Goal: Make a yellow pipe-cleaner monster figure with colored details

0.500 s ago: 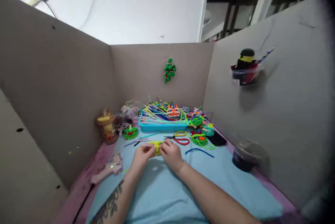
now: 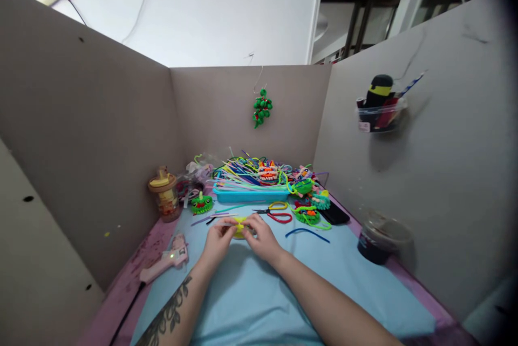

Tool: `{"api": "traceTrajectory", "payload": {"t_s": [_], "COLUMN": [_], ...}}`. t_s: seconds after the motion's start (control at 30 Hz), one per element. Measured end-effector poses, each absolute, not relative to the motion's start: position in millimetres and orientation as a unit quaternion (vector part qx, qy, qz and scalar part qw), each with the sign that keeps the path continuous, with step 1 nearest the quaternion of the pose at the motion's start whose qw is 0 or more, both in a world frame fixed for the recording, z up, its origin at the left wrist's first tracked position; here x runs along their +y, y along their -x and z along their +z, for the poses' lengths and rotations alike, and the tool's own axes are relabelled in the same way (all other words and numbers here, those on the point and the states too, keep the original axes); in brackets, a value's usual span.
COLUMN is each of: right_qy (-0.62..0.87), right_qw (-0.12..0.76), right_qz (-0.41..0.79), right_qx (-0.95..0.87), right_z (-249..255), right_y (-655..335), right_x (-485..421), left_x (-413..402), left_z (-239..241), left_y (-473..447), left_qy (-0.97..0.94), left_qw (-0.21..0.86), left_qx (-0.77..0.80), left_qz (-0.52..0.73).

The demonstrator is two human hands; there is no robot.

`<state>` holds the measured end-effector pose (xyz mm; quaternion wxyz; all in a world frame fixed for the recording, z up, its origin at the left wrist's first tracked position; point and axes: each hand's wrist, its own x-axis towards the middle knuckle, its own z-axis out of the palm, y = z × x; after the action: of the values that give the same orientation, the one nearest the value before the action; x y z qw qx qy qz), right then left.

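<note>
Fingers [image 2: 227, 227] of the left hand [image 2: 217, 242] and fingertips [image 2: 251, 224] of the right hand [image 2: 264, 239] pinched a small yellow pipe-cleaner piece [image 2: 239, 225] from both sides, low over the far half of the light-blue mat [image 2: 251, 297]. The mat lay bare around the forearms. Three cardboard walls [image 2: 101, 135] closed in the left, back and right. One pair of scissors [image 2: 267, 211] and one loose blue pipe cleaner [image 2: 307, 233] lay just beyond. One teal tray [image 2: 251, 195] held a heap of coloured pipe cleaners [image 2: 238, 170]. One pink glue gun [image 2: 170, 257] lay left, one dark jar [image 2: 380, 242] right.
</note>
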<state>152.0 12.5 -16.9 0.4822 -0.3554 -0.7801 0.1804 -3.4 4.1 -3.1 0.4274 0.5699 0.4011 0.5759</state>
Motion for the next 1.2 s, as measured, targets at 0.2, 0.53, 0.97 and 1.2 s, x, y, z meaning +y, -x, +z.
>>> {"api": "traceTrajectory", "payload": {"t_s": [0.2, 0.53, 0.97, 1.2], "right_qy": [0.315, 0.343, 0.392, 0.412], "right_qw": [0.485, 0.534, 0.578, 0.550], "right_qz": [0.266, 0.361, 0.272, 0.119], "right_qx": [-0.771, -0.684, -0.662, -0.716], "right_z": [-14.6, -14.7, -15.8, -20.4], "right_y": [-148.8, -154.4, -153.8, -158.3], "right_x": [15.0, 19.5, 19.4, 18.9], "left_x": [4.2, 6.6, -3.0, -1.9], "left_z": [-5.2, -4.5, 1.8, -2.0], "left_y": [4.6, 3.6, -2.0, -4.6], "left_qy": [-0.598, -0.588, -0.607, -0.592], "left_qw": [0.380, 0.375, 0.375, 0.406], "left_qx": [0.399, 0.436, 0.449, 0.441], "left_qz": [0.582, 0.568, 0.538, 0.538]}}
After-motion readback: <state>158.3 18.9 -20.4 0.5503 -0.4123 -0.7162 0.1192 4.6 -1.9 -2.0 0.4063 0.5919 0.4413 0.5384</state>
